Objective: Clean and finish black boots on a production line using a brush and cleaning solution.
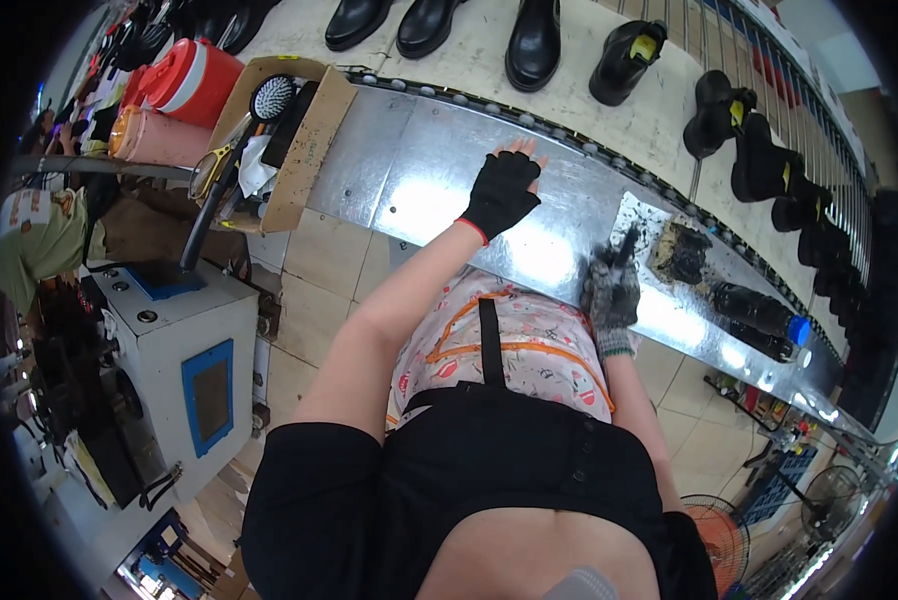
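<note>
My left hand (504,187), in a black fingerless glove with a red cuff, lies over the metal ledge (354,165). Its fingers are stretched out and nothing is in them. By the ledge's near edge, my right hand (609,292) wears a stained grey glove and looks closed. A narrow dark shape juts up from it, too blurred to name. Just right of that hand, a blackened lump like a rag or sponge (681,252) rests on a stained white sheet (637,218). Farther right lies a dark bottle (754,308) with a blue cap.
Black shoes and boots (534,45) stand along a pale conveyor belt (589,115) beyond the ledge. At the left, a cardboard box (314,150) holds a hairbrush and scissors, near a red jug (194,82). A white machine cabinet (174,350) stands lower left; a fan (717,535) lower right.
</note>
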Demonstrator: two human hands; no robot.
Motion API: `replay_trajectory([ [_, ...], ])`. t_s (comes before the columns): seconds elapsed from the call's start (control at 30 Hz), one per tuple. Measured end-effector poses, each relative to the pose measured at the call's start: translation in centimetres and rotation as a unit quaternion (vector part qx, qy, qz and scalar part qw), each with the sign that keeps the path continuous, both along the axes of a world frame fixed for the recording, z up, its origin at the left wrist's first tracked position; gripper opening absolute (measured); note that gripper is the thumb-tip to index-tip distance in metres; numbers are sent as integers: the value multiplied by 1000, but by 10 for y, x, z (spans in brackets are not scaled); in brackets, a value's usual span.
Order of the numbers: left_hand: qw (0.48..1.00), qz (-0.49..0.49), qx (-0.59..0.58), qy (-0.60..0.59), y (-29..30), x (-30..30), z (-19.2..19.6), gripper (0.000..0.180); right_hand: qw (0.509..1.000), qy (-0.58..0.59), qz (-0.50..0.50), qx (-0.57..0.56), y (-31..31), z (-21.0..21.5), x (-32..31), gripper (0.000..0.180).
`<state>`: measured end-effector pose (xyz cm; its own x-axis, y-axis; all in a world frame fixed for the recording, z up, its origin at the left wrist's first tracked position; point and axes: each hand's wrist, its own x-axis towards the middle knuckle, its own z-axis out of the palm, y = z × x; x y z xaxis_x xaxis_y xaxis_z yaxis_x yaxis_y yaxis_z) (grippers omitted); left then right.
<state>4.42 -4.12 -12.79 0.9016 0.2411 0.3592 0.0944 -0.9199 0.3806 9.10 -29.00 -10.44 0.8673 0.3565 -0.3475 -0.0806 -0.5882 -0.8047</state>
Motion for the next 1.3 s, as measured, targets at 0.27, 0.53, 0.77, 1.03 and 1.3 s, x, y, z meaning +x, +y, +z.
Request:
replay_trajectory([
  [0.27, 999, 38, 32, -1, -5, 3, -13, 40, 985, -144, 58, 69, 11, -12, 6, 35],
  [0.53, 999, 37, 23, 11, -2, 1, -6, 39, 923, 138, -217, 288, -4, 27, -20, 16],
  [0.77, 999, 36, 3, -15, -3, 3, -6, 39, 943, 163, -174, 231, -47, 22, -36, 17],
  [1.03, 491, 197, -826, -195, 41, 50, 41, 28, 903, 252, -125, 324, 11, 22, 0, 28],
  [1.3, 291, 171, -869, -362, 126, 66, 46, 26, 981, -138, 58, -122, 56, 16, 25, 42],
])
